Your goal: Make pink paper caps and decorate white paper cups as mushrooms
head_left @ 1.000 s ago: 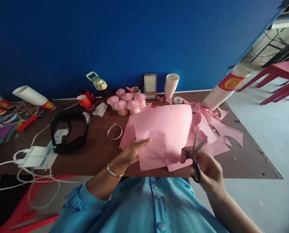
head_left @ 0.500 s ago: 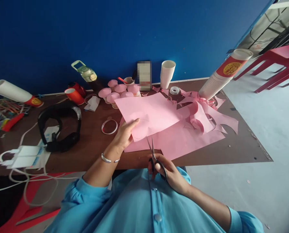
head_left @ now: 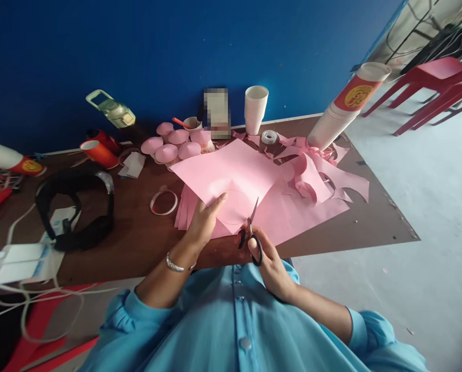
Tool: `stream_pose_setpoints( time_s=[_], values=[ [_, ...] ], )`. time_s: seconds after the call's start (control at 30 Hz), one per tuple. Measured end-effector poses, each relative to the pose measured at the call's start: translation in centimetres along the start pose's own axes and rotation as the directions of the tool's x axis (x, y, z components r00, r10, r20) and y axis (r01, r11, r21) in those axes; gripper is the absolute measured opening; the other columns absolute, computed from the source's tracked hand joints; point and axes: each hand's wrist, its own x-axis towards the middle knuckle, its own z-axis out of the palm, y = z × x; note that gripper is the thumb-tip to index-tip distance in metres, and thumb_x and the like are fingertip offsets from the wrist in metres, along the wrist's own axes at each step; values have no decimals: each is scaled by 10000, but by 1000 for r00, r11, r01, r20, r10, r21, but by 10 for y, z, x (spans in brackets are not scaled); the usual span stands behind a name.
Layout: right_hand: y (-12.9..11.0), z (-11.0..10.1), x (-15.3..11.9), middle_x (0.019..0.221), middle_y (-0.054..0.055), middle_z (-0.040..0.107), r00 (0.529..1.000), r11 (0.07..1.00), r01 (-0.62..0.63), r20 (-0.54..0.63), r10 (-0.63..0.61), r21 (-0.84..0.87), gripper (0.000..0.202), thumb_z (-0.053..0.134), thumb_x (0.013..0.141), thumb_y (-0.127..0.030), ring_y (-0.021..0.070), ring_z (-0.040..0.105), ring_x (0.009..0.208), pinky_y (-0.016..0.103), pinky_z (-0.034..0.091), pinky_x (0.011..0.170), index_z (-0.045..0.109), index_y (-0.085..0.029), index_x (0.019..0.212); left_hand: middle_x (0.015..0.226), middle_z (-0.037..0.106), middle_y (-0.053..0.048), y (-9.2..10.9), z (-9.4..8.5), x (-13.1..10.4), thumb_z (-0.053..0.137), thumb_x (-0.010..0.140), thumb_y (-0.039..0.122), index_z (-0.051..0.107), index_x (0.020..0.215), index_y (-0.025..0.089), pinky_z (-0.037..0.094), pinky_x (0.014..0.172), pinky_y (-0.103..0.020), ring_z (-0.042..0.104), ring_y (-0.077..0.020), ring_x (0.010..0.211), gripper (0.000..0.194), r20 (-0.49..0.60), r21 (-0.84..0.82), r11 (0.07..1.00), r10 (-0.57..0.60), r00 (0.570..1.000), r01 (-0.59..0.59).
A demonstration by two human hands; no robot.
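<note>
My left hand [head_left: 204,221] grips a sheet of pink paper [head_left: 231,165] by its near left side, thumb on top. A circle is drawn in faint line on the sheet near its closest corner. In my right hand [head_left: 270,258] is a pair of scissors [head_left: 251,227] with black handles. One blade lies over the sheet's near right edge, by the drawn circle; the other blade is hidden, apparently beneath the paper. More pink sheets [head_left: 304,219] lie on the table underneath.
Pink paper scraps [head_left: 343,175] lie at the right, beside a tilted stack of paper cups [head_left: 334,124]. Behind the sheet stand pink paper cones [head_left: 167,153], white cups [head_left: 255,111] and a tape roll [head_left: 269,137]. Leftward are a tape ring [head_left: 163,202], black neckband device [head_left: 110,206] and white cables [head_left: 25,294].
The pink sheet has turned, so its corner with the circle points toward me. The scissors have moved from in front of the paper up onto its right edge.
</note>
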Motion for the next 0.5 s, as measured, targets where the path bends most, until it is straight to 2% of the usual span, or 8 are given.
stream_pose_setpoints(
  time_s=[0.07, 0.2, 0.33, 0.43, 0.5],
  values=[
    [0, 0, 1, 914, 21, 614, 999, 1000, 2, -51, -4, -25, 523, 518, 962, -717, 160, 585, 791, 283, 543, 753, 611, -227, 1121, 1176, 785, -65, -6, 0, -6, 831, 750, 321, 791, 869, 242, 439, 1242, -448, 574, -343, 1398, 148, 11, 51, 999, -11, 1000, 11],
    [4, -2, -2, 818, 3, 605, 998, 999, -46, -53, 44, -30, 510, 508, 970, -710, 174, 607, 786, 301, 551, 788, 608, -231, 1112, 1254, 764, -18, -28, -5, -10, 820, 779, 378, 798, 959, 273, 378, 1281, -434, 559, -298, 1422, 209, -95, 97, 993, -60, 994, 69],
    [7, -4, -5, 911, 21, 649, 999, 999, -41, -30, 41, -28, 487, 514, 965, -709, 181, 627, 814, 300, 564, 770, 608, -253, 1106, 1320, 738, -48, -40, -1, -14, 777, 848, 465, 783, 1053, 246, 423, 1242, -410, 562, -278, 1422, 300, -126, 31, 996, -84, 988, 89],
    [7, -5, -6, 923, 24, 660, 999, 999, -18, -32, 17, -47, 489, 499, 967, -716, 182, 629, 805, 299, 571, 755, 617, -259, 1097, 1334, 732, -60, -42, 5, -16, 775, 852, 516, 769, 1092, 225, 444, 1213, -398, 586, -279, 1396, 377, -107, -42, 997, -75, 991, 71],
    [6, -5, -6, 914, 25, 668, 999, 999, -3, -41, 1, -52, 486, 494, 975, -707, 177, 624, 793, 293, 568, 745, 626, -252, 1083, 1319, 740, -62, -42, 7, -17, 783, 839, 531, 766, 1105, 214, 453, 1199, -399, 591, -286, 1387, 414, -110, -66, 992, -114, 987, 107]
  ],
)
